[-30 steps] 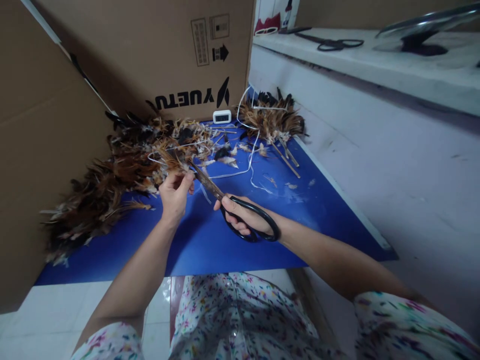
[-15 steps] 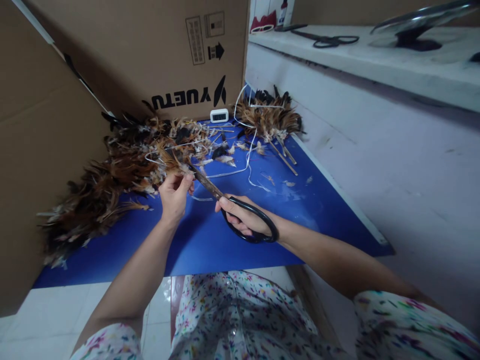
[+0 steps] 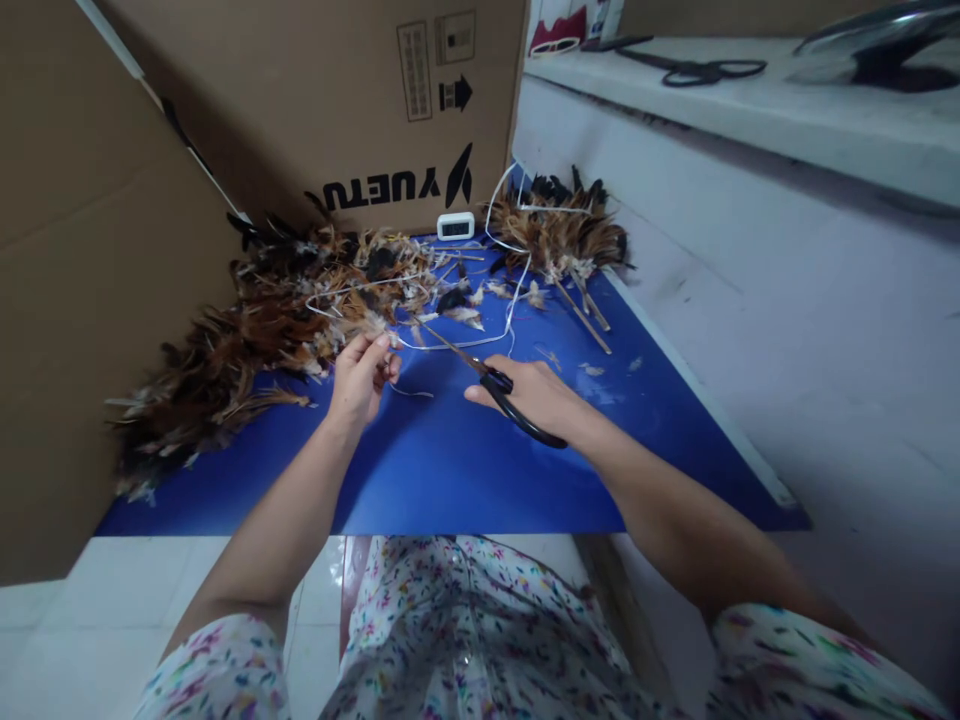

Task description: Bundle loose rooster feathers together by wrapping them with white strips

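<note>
My left hand (image 3: 361, 378) is closed in a pinch on the white string (image 3: 450, 347), near the tips of some brown feathers at the edge of the large feather pile (image 3: 255, 315). A short loose end of string hangs by its fingers. My right hand (image 3: 529, 390) grips the black-handled scissors (image 3: 517, 402); their blades point up and left, close to the string and to the right of my left hand. Small feathers and fluff (image 3: 465, 316) lie just beyond the blades on the blue table (image 3: 465, 460).
A feather bundle with sticks (image 3: 566, 235) lies at the back right. A small white digital clock (image 3: 455, 227) stands before the cardboard box (image 3: 337, 90). Another pair of scissors (image 3: 694, 72) rests on the white ledge (image 3: 810, 120) along the right wall.
The scissors have turned in my right hand, from broad handles in view to edge-on, and their blades have moved away from my left hand. The whole view has shifted slightly.
</note>
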A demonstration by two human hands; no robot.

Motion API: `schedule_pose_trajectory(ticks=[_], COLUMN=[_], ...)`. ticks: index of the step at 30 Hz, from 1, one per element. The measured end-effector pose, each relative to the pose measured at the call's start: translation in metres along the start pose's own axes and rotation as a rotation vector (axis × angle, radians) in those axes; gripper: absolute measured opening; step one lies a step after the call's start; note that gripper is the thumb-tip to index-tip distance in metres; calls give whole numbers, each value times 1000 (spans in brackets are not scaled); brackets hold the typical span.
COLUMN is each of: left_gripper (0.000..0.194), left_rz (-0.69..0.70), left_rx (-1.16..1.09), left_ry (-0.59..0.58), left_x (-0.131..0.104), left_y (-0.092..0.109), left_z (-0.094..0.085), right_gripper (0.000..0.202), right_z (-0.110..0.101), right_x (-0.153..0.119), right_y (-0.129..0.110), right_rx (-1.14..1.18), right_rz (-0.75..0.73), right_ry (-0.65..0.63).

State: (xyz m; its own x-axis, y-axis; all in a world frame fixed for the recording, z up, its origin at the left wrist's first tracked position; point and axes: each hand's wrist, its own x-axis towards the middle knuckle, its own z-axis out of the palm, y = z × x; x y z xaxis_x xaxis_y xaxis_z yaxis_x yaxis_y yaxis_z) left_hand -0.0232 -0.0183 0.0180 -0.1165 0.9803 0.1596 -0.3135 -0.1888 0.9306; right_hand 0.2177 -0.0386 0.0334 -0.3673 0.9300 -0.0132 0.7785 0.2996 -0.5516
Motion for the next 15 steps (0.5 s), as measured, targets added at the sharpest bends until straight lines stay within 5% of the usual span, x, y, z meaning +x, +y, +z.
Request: schedule_pose_trajectory(ticks=[5,15], left_gripper=[31,26], left_rz=[42,170], left_rx=[65,455], left_ry=[24,120], left_x=[3,-10], left_y=[-4,-3], left_z=[-7,-27], right_gripper=[46,57], right_z=[2,-3], right_x=[2,1], right_y=[5,6], right_rx=[-340,-417], right_rz=[20,-40], right_ry=[-28,-124])
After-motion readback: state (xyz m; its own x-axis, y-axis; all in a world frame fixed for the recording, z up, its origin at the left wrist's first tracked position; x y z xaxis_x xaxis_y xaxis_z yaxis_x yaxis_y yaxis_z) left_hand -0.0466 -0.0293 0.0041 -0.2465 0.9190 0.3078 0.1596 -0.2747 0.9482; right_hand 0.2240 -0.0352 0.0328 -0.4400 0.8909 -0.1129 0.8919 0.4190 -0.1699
